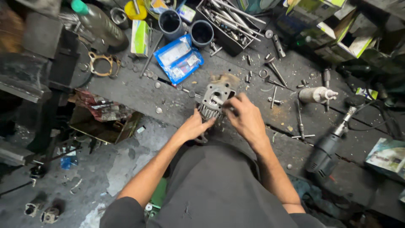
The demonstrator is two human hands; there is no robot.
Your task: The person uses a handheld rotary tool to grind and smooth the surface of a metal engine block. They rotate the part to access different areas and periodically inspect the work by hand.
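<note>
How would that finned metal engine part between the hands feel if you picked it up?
The finned metal engine part looks like solid cast metal, so probably stiff and heavy for its size. Its ridged fins should give grip, though the grimy workbench hints at oily surfaces. Blocky, so unlikely to roll.

Cluttered workshop desk [126, 90]

A blue packet [178, 58] lies near two dark cups [185, 26]; a tray of metal rods [230, 21] behind, a power drill [330, 143] right, a gasket [101, 63] left.

A flat blue packet [178, 58] lies mid-bench [126, 90], a green-white carton [139, 38] upright to its left; yellow-green boxes [350, 40] crowd the far right corner.
</note>
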